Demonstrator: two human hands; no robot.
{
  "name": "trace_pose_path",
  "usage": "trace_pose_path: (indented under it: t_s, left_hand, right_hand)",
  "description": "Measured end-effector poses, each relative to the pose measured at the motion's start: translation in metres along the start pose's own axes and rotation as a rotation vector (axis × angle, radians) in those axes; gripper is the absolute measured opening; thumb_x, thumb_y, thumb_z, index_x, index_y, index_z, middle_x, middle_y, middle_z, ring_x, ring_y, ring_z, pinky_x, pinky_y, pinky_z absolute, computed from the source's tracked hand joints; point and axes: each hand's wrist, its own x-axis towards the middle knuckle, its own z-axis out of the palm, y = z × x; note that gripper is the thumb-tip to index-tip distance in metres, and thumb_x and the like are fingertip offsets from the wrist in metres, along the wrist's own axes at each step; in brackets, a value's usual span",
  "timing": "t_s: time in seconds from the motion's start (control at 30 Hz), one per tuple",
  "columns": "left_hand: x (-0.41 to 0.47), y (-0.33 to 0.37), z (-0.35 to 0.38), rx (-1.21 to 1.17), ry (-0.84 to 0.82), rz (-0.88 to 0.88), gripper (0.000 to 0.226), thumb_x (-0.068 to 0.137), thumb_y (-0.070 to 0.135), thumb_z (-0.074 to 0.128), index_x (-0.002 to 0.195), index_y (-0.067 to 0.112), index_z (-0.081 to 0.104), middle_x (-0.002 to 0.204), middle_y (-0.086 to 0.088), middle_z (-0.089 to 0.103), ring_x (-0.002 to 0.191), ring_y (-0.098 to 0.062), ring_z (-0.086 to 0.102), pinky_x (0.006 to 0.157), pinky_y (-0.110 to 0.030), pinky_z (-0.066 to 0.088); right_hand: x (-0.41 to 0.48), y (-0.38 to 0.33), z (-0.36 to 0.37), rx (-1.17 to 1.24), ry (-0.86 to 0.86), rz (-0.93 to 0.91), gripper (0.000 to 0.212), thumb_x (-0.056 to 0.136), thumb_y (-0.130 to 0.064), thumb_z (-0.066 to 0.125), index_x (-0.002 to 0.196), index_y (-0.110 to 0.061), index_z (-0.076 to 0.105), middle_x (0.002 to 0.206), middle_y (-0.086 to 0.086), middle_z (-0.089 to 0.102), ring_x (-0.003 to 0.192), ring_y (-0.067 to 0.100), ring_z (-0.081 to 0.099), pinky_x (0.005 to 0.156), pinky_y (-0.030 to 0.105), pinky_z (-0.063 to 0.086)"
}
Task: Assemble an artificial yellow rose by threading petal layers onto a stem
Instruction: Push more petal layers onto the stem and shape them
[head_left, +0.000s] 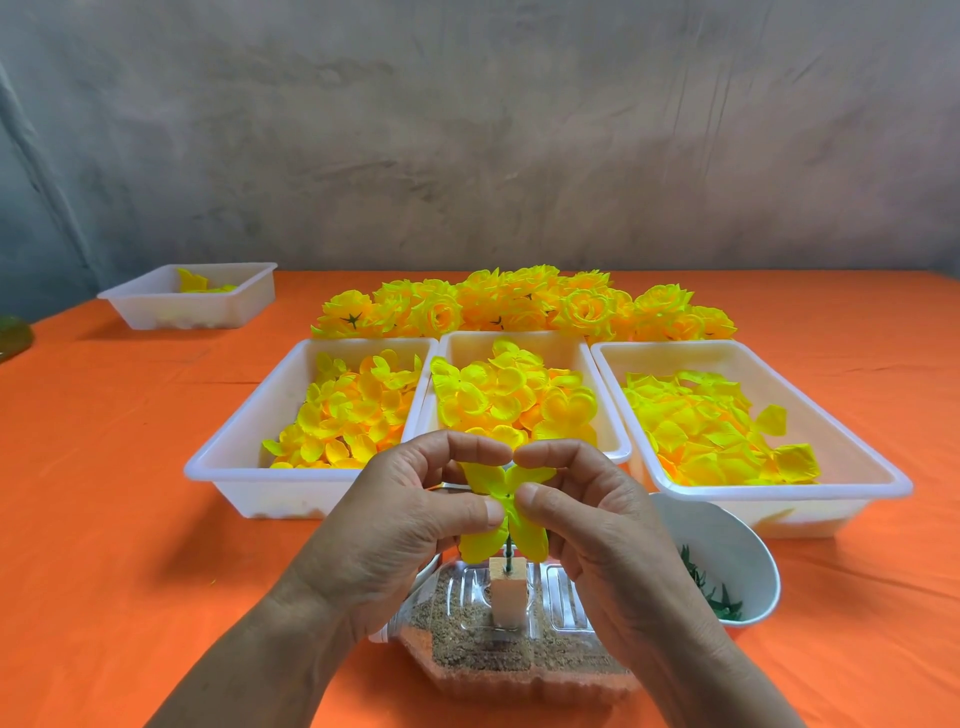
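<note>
The orange table carries three trays of loose petals side by side within reach, likely sorted so that layers go on in order. Finished roses are heaped behind them, out of the way. A bowl of green parts sits just right of the work. Nearest, a sand-filled bottle lies on its side, probably as a weight. A block standing in it holds the stem upright, which leaves both hands free. The petal layer is at the stem's top, above the block. The left hand and right hand each pinch it between thumb and forefinger from opposite sides, fingers curled, seemingly steadying its centre over the stem tip.
</note>
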Motion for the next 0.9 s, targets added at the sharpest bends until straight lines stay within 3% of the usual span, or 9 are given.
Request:
trace_pose_path:
  t_s: [0.07, 0.13, 0.2, 0.3, 0.47, 0.57, 0.73, 0.83, 0.9]
  left_hand:
    - [0.001, -0.002, -0.001, 0.000, 0.000, -0.011, 0.037, 0.059, 0.001, 0.072, 0.090, 0.021, 0.077, 0.081, -0.007, 0.071, 0.074, -0.024, 0.071, 0.066, -0.032, 0.058]
    - [0.003, -0.006, -0.002, 0.009, 0.007, -0.025, 0.037, 0.059, 0.001, 0.073, 0.090, 0.021, 0.077, 0.083, -0.009, 0.071, 0.075, -0.026, 0.070, 0.071, -0.039, 0.059]
    - [0.004, -0.009, -0.002, 0.022, 0.011, -0.043, 0.038, 0.058, 0.002, 0.074, 0.090, 0.022, 0.077, 0.083, -0.009, 0.070, 0.075, -0.026, 0.069, 0.078, -0.044, 0.059]
    - [0.004, -0.014, -0.003, 0.046, 0.014, -0.066, 0.037, 0.057, 0.003, 0.074, 0.088, 0.024, 0.077, 0.082, -0.007, 0.070, 0.074, -0.024, 0.068, 0.075, -0.039, 0.056]
    - [0.005, -0.021, -0.004, 0.108, 0.034, -0.107, 0.037, 0.054, 0.005, 0.076, 0.087, 0.024, 0.076, 0.071, 0.001, 0.066, 0.063, -0.016, 0.064, 0.075, -0.042, 0.053]
    - [0.005, -0.025, -0.003, 0.122, 0.030, -0.141, 0.036, 0.054, 0.004, 0.076, 0.084, 0.023, 0.076, 0.078, -0.007, 0.065, 0.068, -0.020, 0.066, 0.080, -0.049, 0.056]
    - [0.007, -0.028, -0.004, 0.120, 0.003, -0.208, 0.031, 0.055, 0.006, 0.077, 0.081, 0.023, 0.076, 0.089, -0.017, 0.056, 0.081, -0.029, 0.062, 0.077, -0.044, 0.059]
    - [0.009, -0.028, -0.006, 0.068, -0.011, -0.228, 0.029, 0.056, 0.003, 0.076, 0.080, 0.020, 0.076, 0.088, -0.018, 0.058, 0.079, -0.027, 0.064, 0.066, -0.032, 0.057]
    - [0.009, -0.030, -0.007, 0.062, -0.019, -0.249, 0.030, 0.055, 0.003, 0.076, 0.081, 0.018, 0.077, 0.085, -0.015, 0.061, 0.077, -0.024, 0.066, 0.066, -0.033, 0.057]
  right_hand:
    - [0.000, 0.000, 0.000, 0.000, -0.008, 0.002, 0.025, 0.081, -0.001, 0.068, 0.084, -0.025, 0.072, 0.068, 0.002, 0.059, 0.064, 0.017, 0.055, 0.060, 0.030, 0.045]
    - [-0.001, 0.001, 0.000, -0.007, -0.008, 0.007, 0.020, 0.075, -0.007, 0.069, 0.084, -0.024, 0.072, 0.069, 0.003, 0.059, 0.068, 0.020, 0.054, 0.063, 0.032, 0.044]
    - [-0.001, 0.002, -0.002, -0.043, -0.002, 0.015, 0.022, 0.081, -0.001, 0.068, 0.085, -0.023, 0.072, 0.069, 0.003, 0.059, 0.068, 0.017, 0.054, 0.061, 0.027, 0.045]
    - [-0.001, 0.004, -0.005, -0.103, 0.010, 0.027, 0.027, 0.086, 0.003, 0.061, 0.085, -0.021, 0.072, 0.068, 0.004, 0.059, 0.062, 0.012, 0.054, 0.054, 0.019, 0.045]
    - [-0.001, 0.009, -0.009, -0.192, 0.013, 0.036, 0.025, 0.089, -0.002, 0.061, 0.082, -0.023, 0.071, 0.070, 0.007, 0.060, 0.059, 0.014, 0.052, 0.050, 0.021, 0.041]
    - [0.000, 0.013, -0.013, -0.331, 0.024, 0.050, 0.024, 0.087, -0.005, 0.064, 0.082, -0.028, 0.071, 0.068, 0.008, 0.059, 0.060, 0.016, 0.052, 0.053, 0.028, 0.041]
    - [0.002, 0.015, -0.018, -0.483, 0.034, 0.063, 0.020, 0.085, -0.013, 0.068, 0.082, -0.033, 0.069, 0.065, 0.008, 0.059, 0.058, 0.015, 0.053, 0.052, 0.030, 0.042]
    - [0.003, 0.015, -0.018, -0.469, 0.030, 0.084, 0.018, 0.084, -0.011, 0.067, 0.081, -0.029, 0.069, 0.062, 0.003, 0.057, 0.056, 0.014, 0.052, 0.051, 0.030, 0.042]
    - [0.004, 0.017, -0.019, -0.476, 0.033, 0.091, 0.018, 0.084, -0.010, 0.066, 0.081, -0.027, 0.069, 0.059, -0.001, 0.055, 0.054, 0.013, 0.050, 0.051, 0.029, 0.041]
